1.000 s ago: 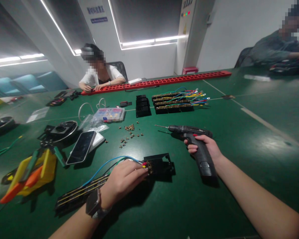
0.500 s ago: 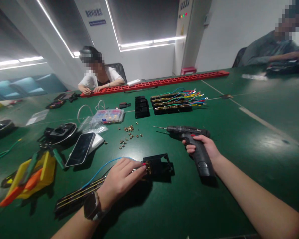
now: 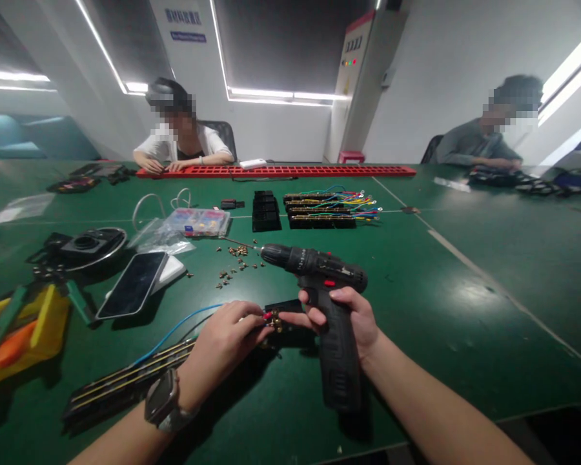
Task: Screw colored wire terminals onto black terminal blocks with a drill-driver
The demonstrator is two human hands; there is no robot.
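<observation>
My right hand (image 3: 363, 316) grips a black cordless drill (image 3: 337, 349) by its handle, raised over the bench with its long thin bit pointing left. Its index finger stretches left to the brass end fittings (image 3: 277, 323) of a black strip assembly (image 3: 126, 382). My left hand (image 3: 232, 330), with a watch on the wrist, is closed in a pinch on a red-sleeved wire terminal (image 3: 267, 316) there. A blue wire (image 3: 177, 329) arcs behind this hand along the strip, which has brass-coloured bars. The hand and drill cover part of the black end piece (image 3: 288, 305).
Loose brass screws (image 3: 239, 252) lie behind the strip. Nearby are a parts box (image 3: 203, 221), a phone (image 3: 133, 284) and a yellow bin (image 3: 43, 336) with tools. Farther back stand wired strips (image 3: 322, 219), black blocks (image 3: 266, 213) and a red rail (image 3: 281, 171). Two people sit across.
My right hand has brought the drill left and up toward me, and its index finger now reaches to the terminal. My left hand keeps its pinch. The view has swung slightly right.
</observation>
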